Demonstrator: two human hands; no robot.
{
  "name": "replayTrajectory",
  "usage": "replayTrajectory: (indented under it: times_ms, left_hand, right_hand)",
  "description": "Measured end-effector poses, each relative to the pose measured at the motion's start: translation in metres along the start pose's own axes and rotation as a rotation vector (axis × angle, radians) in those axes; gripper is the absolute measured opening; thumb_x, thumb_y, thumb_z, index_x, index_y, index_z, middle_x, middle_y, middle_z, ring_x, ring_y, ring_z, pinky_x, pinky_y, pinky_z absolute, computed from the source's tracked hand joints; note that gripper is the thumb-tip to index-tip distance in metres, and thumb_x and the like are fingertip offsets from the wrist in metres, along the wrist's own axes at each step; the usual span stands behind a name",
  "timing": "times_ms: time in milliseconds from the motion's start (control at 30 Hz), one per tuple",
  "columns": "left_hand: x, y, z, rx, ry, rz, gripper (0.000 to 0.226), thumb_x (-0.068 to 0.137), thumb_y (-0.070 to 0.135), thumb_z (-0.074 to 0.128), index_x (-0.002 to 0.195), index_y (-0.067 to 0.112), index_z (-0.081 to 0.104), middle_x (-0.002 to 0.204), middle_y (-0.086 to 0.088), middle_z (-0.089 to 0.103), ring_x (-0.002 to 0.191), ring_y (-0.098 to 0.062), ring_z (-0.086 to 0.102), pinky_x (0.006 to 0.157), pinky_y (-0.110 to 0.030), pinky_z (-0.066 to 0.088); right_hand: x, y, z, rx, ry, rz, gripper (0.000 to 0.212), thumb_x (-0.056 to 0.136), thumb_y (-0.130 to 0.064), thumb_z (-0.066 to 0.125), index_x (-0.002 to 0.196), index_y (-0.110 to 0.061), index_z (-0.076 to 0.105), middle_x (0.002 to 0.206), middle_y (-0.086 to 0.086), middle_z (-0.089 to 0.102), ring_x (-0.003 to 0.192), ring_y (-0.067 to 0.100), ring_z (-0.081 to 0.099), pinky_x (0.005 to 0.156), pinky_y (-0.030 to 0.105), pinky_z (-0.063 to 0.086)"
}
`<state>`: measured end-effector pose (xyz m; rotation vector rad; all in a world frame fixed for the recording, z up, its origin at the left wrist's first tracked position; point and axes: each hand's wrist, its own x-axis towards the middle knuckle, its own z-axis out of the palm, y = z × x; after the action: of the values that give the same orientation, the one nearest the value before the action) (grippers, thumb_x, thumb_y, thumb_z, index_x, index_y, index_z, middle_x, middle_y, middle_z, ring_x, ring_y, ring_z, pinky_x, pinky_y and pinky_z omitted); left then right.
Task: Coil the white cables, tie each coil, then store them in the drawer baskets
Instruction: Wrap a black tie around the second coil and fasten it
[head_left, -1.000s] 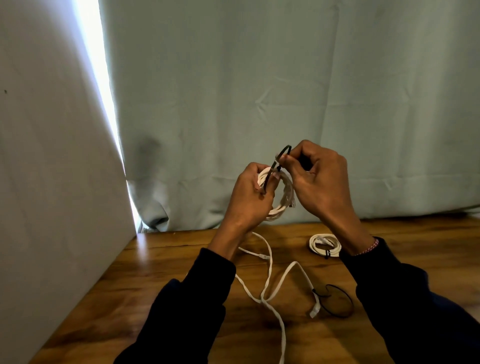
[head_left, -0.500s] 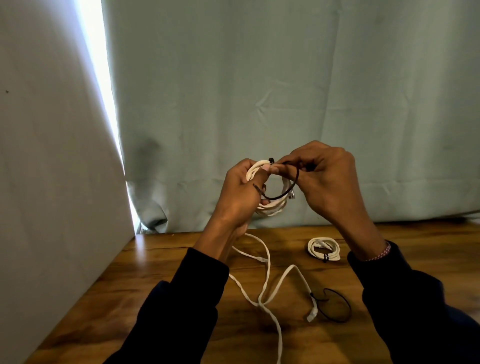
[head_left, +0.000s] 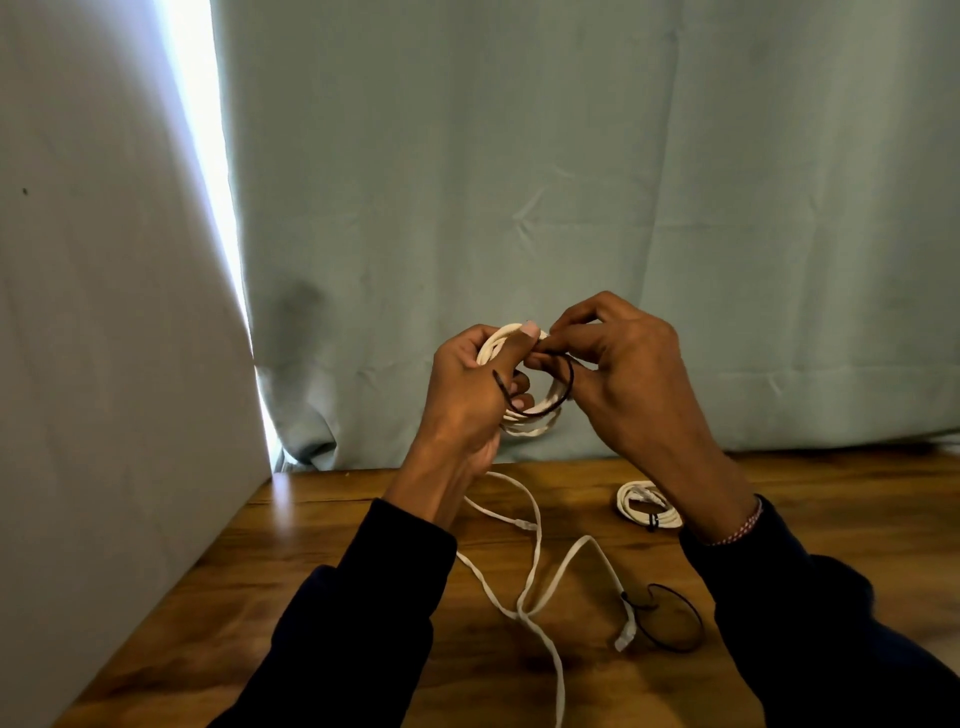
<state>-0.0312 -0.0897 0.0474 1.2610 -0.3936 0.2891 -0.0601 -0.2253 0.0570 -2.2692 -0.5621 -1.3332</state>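
The left hand (head_left: 470, 400) grips the white coil (head_left: 524, 410) upright above the table (head_left: 332, 525). The right hand (head_left: 623, 374), just right of the coil, pinches the black tie (head_left: 563, 387), which loops across the coil's front. On the table right of the coil lies one tied coil (head_left: 647, 506); below it, one loose cable (head_left: 535, 582) and one spare tie (head_left: 672, 618).

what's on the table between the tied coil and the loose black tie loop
In the head view, only bare wooden table shows between the tied coil and the black tie loop. The loose white cable runs to their left, its plug end touching the loop.
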Motion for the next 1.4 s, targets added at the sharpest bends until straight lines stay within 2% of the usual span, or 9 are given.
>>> replayTrajectory:
  times_ms: [233, 433, 567, 700, 800, 933, 1067, 1200, 1400]
  left_hand:
    - [0.002, -0.004, -0.003, 0.012, 0.049, 0.024, 0.017, 0.093, 0.014, 0.068, 0.102, -0.001, 0.066, 0.076, -0.012, 0.06, 0.052, -0.011, 0.048, 0.044, -0.023, 0.041]
    - [0.005, 0.0, -0.013, -0.05, 0.046, 0.042, 0.01, 0.09, 0.011, 0.072, 0.093, 0.003, 0.066, 0.069, -0.007, 0.056, 0.049, -0.011, 0.045, 0.042, -0.023, 0.039]
    - [0.004, -0.002, -0.01, -0.01, 0.038, 0.05, 0.012, 0.089, 0.013, 0.074, 0.094, 0.004, 0.07, 0.069, -0.006, 0.056, 0.052, -0.013, 0.046, 0.046, -0.025, 0.042]
    - [0.0, -0.003, -0.005, 0.074, 0.013, 0.061, 0.014, 0.088, 0.017, 0.075, 0.097, 0.007, 0.073, 0.07, -0.004, 0.064, 0.054, -0.012, 0.053, 0.052, -0.028, 0.049]
    - [-0.002, -0.003, -0.004, 0.163, -0.041, 0.118, 0.012, 0.088, 0.019, 0.075, 0.097, 0.01, 0.075, 0.074, -0.003, 0.069, 0.057, -0.011, 0.058, 0.056, -0.027, 0.051]
    - [-0.004, -0.002, -0.004, 0.37, -0.096, 0.247, 0.015, 0.088, 0.023, 0.074, 0.101, 0.016, 0.078, 0.079, 0.0, 0.074, 0.065, -0.011, 0.065, 0.061, -0.023, 0.055]
    - [-0.005, -0.002, -0.003, 0.4, -0.112, 0.273, 0.018, 0.089, 0.022, 0.074, 0.104, 0.014, 0.078, 0.075, 0.002, 0.073, 0.063, -0.012, 0.066, 0.06, -0.023, 0.054]
    - [-0.003, -0.002, -0.004, 0.401, -0.086, 0.306, 0.015, 0.088, 0.022, 0.075, 0.101, 0.015, 0.078, 0.075, 0.0, 0.074, 0.061, -0.011, 0.066, 0.061, -0.026, 0.057]
    - [-0.004, 0.002, -0.007, 0.353, -0.051, 0.28, 0.007, 0.088, 0.02, 0.075, 0.095, 0.019, 0.076, 0.068, 0.001, 0.071, 0.057, -0.01, 0.065, 0.058, -0.021, 0.055]
  right_hand:
    - [0.0, -0.007, -0.002, -0.067, -0.123, 0.041, 0.023, 0.091, -0.024, 0.072, 0.114, -0.019, 0.076, 0.118, 0.004, 0.064, 0.1, 0.012, 0.057, 0.075, 0.009, 0.037]
    - [-0.001, -0.008, -0.031, -0.123, -0.492, -0.009, 0.045, 0.101, -0.021, 0.056, 0.143, -0.034, 0.051, 0.15, -0.003, 0.042, 0.118, 0.01, 0.049, 0.091, 0.019, 0.036]
    - [0.003, -0.004, -0.029, 0.218, -0.276, 0.182, 0.041, 0.096, -0.026, 0.063, 0.137, -0.029, 0.054, 0.135, -0.007, 0.058, 0.116, 0.008, 0.058, 0.098, 0.029, 0.051]
    - [0.004, 0.003, -0.011, 0.384, -0.304, 0.369, 0.059, 0.085, -0.026, 0.078, 0.137, -0.028, 0.05, 0.123, -0.006, 0.066, 0.103, 0.009, 0.067, 0.089, 0.031, 0.058]
    - [0.003, 0.01, -0.004, 0.338, -0.235, 0.378, 0.041, 0.086, -0.024, 0.077, 0.124, -0.022, 0.062, 0.103, -0.008, 0.069, 0.088, 0.007, 0.068, 0.079, 0.029, 0.06]
    - [0.001, 0.011, 0.002, 0.12, -0.103, 0.272, 0.026, 0.088, -0.02, 0.073, 0.113, -0.017, 0.068, 0.09, -0.006, 0.067, 0.071, 0.003, 0.06, 0.061, 0.009, 0.045]
    - [-0.003, 0.01, 0.007, 0.05, -0.037, 0.229, 0.027, 0.088, -0.018, 0.069, 0.115, -0.022, 0.068, 0.076, -0.001, 0.07, 0.06, 0.01, 0.064, 0.061, 0.027, 0.058]
    - [-0.003, 0.009, 0.009, 0.169, 0.008, 0.262, 0.022, 0.091, -0.02, 0.069, 0.113, -0.02, 0.075, 0.096, -0.002, 0.077, 0.078, 0.008, 0.068, 0.069, 0.017, 0.055]
    - [0.001, 0.013, -0.007, 0.632, -0.172, 0.341, 0.045, 0.089, -0.01, 0.073, 0.132, -0.022, 0.064, 0.119, -0.012, 0.072, 0.107, -0.002, 0.067, 0.083, 0.017, 0.056]
